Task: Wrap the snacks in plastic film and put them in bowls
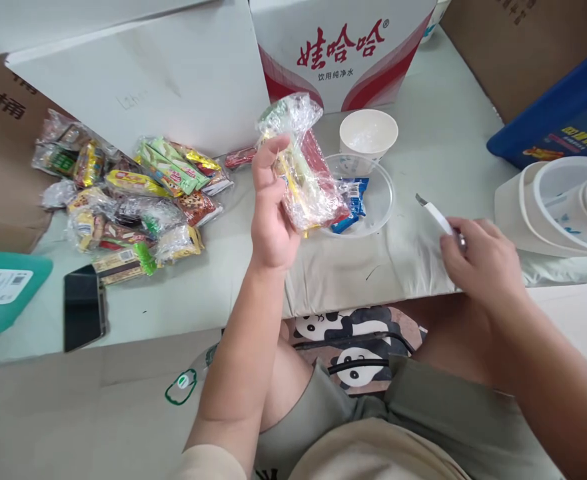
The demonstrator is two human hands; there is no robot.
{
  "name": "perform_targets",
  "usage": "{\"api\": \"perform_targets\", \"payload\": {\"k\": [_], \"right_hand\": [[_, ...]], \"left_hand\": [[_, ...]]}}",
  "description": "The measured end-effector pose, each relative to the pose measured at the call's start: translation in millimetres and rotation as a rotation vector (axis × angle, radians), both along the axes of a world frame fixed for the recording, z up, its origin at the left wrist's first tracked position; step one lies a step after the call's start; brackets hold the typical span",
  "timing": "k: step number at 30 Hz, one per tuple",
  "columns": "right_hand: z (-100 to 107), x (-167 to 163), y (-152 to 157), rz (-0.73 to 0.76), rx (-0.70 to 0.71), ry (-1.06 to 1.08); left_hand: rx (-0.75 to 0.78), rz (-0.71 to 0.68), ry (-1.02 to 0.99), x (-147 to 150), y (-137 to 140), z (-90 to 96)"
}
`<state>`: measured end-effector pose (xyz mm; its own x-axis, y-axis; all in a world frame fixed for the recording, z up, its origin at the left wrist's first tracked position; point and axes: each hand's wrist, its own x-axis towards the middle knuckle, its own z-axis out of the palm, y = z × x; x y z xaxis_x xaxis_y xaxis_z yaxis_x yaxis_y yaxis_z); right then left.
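My left hand point(273, 213) is closed around a clear-wrapped bundle of snack packets point(306, 173), raised over the table in front of the white box. In my right hand point(483, 257) is a white utility knife point(436, 217), its short blade pointing up and left, apart from the bundle. Just beyond the bundle sits a round clear plastic bowl point(380, 223), partly hidden by it, with a blue snack packet point(356, 203) inside. A paper cup point(369, 130) stands upright behind the bowl.
A heap of wrapped snacks point(143, 193) lies at the left, beside a phone point(84, 307) and a teal container point(10, 293). White boxes point(343, 50) line the back. At right stand a white bucket point(510, 207), stacked cups and a blue container point(553, 120).
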<state>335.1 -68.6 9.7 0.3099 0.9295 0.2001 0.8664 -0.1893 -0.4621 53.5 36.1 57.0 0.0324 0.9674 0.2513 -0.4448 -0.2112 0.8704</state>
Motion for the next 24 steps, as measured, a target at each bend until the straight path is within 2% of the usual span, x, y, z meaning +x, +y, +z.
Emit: {"api": "perform_targets", "payload": {"k": [3, 6, 7, 11, 12, 14, 17, 21, 22, 24], "right_hand": [[-19.2, 34.5, 22.8, -0.067, 0.111, -0.036], [-15.2, 31.9, 30.9, -0.058, 0.234, -0.04], [-6.9, 22.2, 30.7, -0.009, 0.273, -0.015], [45.2, -40.0, 29.2, 0.398, 0.429, 0.285], [57.7, -55.3, 30.7, 0.461, 0.435, 0.343], [76.0, -78.9, 35.3, 0.51, 0.357, 0.385], [83.4, -93.5, 40.6, 0.505, 0.349, 0.424], [72.0, -91.8, 42.9, 0.33, 0.578, 0.692], [68.9, -90.9, 44.1, 0.277, 0.586, 0.781], [64.1, -89.8, 48.4, 0.193, 0.514, 0.96]], "left_hand": [[-0.13, -0.017, -0.018, 3.7, -6.1, 4.4], [-0.223, -0.076, 0.019, 5.9, -11.8, 5.6], [-0.228, -0.115, 0.047, 6.5, -13.4, 5.4], [-0.212, -0.289, 0.172, 11.9, -21.2, 5.7], [-0.21, -0.325, 0.181, 14.5, -23.5, 6.4], [-0.216, -0.354, 0.149, 20.1, -27.3, 7.9], [-0.248, -0.245, 0.041, 25.2, -26.2, 8.4], [-0.242, 0.03, -0.026, 22.0, -11.7, 4.5], [-0.23, 0.083, -0.025, 20.8, -7.8, 3.0], [-0.212, 0.143, -0.005, 20.0, -1.9, -0.2]]}}
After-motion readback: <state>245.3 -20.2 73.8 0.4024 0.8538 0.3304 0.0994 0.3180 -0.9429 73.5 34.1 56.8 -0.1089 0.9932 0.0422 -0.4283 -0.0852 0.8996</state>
